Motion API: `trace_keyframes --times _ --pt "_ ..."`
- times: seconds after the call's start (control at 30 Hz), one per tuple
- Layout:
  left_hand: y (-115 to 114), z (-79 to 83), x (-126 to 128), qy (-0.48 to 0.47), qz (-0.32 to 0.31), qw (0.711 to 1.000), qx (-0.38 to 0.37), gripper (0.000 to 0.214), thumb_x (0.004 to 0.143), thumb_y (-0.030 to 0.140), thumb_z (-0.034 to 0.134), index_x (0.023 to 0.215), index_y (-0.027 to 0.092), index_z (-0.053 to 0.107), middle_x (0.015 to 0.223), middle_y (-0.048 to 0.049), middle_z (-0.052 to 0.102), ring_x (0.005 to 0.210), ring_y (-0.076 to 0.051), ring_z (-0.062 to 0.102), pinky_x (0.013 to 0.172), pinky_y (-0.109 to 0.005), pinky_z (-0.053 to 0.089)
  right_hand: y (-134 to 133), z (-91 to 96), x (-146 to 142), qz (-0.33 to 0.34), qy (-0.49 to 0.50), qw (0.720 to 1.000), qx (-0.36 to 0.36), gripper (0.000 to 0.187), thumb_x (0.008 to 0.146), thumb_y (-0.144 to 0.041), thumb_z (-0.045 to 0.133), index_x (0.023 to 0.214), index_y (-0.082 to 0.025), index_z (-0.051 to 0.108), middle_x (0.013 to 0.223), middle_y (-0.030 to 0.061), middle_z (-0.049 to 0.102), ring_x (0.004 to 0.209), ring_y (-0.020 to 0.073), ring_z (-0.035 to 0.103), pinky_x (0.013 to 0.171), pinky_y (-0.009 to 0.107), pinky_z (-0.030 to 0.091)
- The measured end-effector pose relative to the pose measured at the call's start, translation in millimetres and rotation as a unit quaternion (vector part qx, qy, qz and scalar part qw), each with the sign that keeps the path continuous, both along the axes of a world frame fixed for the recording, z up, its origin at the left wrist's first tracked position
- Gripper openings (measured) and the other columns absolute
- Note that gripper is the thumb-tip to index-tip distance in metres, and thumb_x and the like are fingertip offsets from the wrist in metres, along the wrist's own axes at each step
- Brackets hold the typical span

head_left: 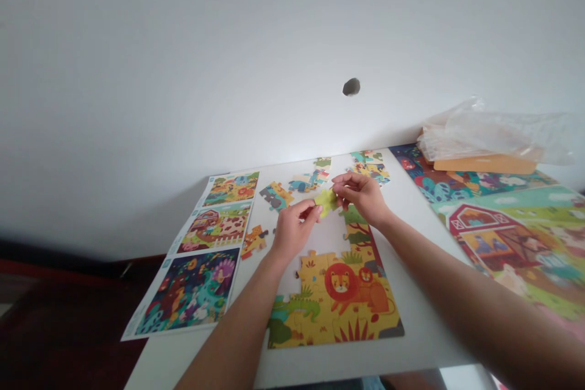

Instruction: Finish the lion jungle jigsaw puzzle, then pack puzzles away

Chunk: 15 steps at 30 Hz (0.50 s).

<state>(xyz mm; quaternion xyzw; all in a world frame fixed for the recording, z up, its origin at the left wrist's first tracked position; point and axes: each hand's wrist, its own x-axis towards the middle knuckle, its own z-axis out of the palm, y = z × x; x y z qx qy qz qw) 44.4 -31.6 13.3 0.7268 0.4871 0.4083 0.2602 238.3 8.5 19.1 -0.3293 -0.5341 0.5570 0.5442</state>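
Note:
A yellow-green jigsaw piece (325, 202) is pinched between the fingertips of my left hand (295, 231) and my right hand (361, 195), above the white table (425, 341). Just below lies a part-built jungle jigsaw (336, 298) showing a lion, a cub and a green lizard. Its upper edge is uneven, with a tree section reaching toward my right hand. Several loose pieces and small joined clusters (276, 195) lie beyond my hands, and another piece (254, 241) lies left of my left hand.
Printed picture sheets (192, 286) lie along the table's left side. To the right, large printed farm and jungle pictures (503, 237) overlap the table. A cardboard box (484, 163) and a clear plastic bag (498, 134) sit at the back right, against a white wall.

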Motion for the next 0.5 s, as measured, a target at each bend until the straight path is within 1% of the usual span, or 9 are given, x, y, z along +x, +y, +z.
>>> trace_keyframes --times 0.03,0.07,0.13,0.2,0.23,0.33,0.43,0.5 --pt "0.4 0.2 -0.8 0.003 0.009 1.000 0.013 0.028 0.092 0.037 0.056 0.077 0.019 0.071 0.067 0.0001 0.070 0.059 -0.013 0.062 0.063 -0.024 0.050 -0.1 -0.4 0.3 0.008 0.003 1.000 -0.006 0.034 0.074 -0.043 0.076 0.092 -0.016 0.066 0.070 0.0000 0.064 0.052 0.0122 0.060 0.044 0.024 0.047" --pt "0.8 0.3 -1.6 0.001 0.017 0.999 0.028 0.024 0.092 0.036 0.057 0.083 0.019 0.073 0.073 -0.0009 0.073 0.063 -0.014 0.064 0.067 -0.025 0.052 0.0 -0.9 0.5 0.016 0.006 1.000 -0.015 0.035 0.075 -0.045 0.075 0.092 -0.016 0.065 0.073 0.0011 0.065 0.055 0.0132 0.062 0.046 0.025 0.048" --pt "1.5 -0.2 -2.9 -0.007 0.020 0.998 0.063 0.021 0.090 0.032 0.059 0.099 0.022 0.075 0.092 -0.0036 0.077 0.076 -0.016 0.069 0.076 -0.028 0.055 -0.3 -1.8 0.6 0.029 0.010 0.999 -0.027 0.034 0.075 -0.044 0.075 0.092 -0.017 0.065 0.079 0.0022 0.066 0.063 0.0143 0.064 0.054 0.027 0.051" --pt "1.8 -1.1 -3.7 -0.017 0.015 0.996 0.086 0.026 0.089 0.029 0.059 0.109 0.024 0.074 0.109 -0.0053 0.075 0.089 -0.020 0.071 0.084 -0.033 0.055 -1.2 -2.0 0.0 0.039 0.010 0.999 -0.023 0.031 0.070 -0.037 0.079 0.088 -0.017 0.064 0.082 0.0009 0.065 0.068 0.0133 0.063 0.061 0.028 0.051" --pt "1.8 -1.6 -3.9 -0.021 0.011 0.996 0.087 0.027 0.089 0.027 0.059 0.111 0.024 0.073 0.113 -0.0058 0.073 0.094 -0.021 0.070 0.086 -0.034 0.055 -1.8 -1.9 -0.4 0.043 0.012 0.999 -0.017 0.030 0.068 -0.033 0.081 0.086 -0.018 0.063 0.082 -0.0004 0.063 0.069 0.0122 0.062 0.064 0.027 0.050" --pt "0.9 -2.5 -3.7 -0.056 0.005 0.997 0.060 0.027 0.089 0.026 0.057 0.111 0.022 0.073 0.113 -0.0068 0.073 0.101 -0.022 0.069 0.088 -0.034 0.056 -3.9 -1.1 -1.4 0.056 0.025 0.998 0.000 0.032 0.066 -0.025 0.081 0.088 -0.020 0.057 0.091 -0.0025 0.056 0.070 0.0089 0.059 0.064 0.024 0.047" --pt "-0.2 -1.3 -2.7 -0.120 0.000 0.993 0.020 0.028 0.087 0.026 0.059 0.112 0.020 0.069 0.114 -0.0083 0.072 0.104 -0.022 0.068 0.084 -0.032 0.057 -4.4 -2.0 -1.8 0.063 0.022 0.998 0.007 0.037 0.067 -0.023 0.079 0.094 -0.022 0.054 0.100 -0.0023 0.054 0.069 0.0072 0.058 0.062 0.023 0.045" --pt "-0.6 1.0 -1.5 -0.149 0.006 0.989 -0.002 0.029 0.086 0.027 0.059 0.113 0.019 0.067 0.115 -0.0092 0.070 0.105 -0.023 0.067 0.084 -0.032 0.057 -3.9 -3.9 -2.2 0.067 0.015 0.998 0.008 0.039 0.067 -0.024 0.079 0.095 -0.023 0.052 0.100 -0.0024 0.053 0.068 0.0074 0.058 0.062 0.023 0.045"
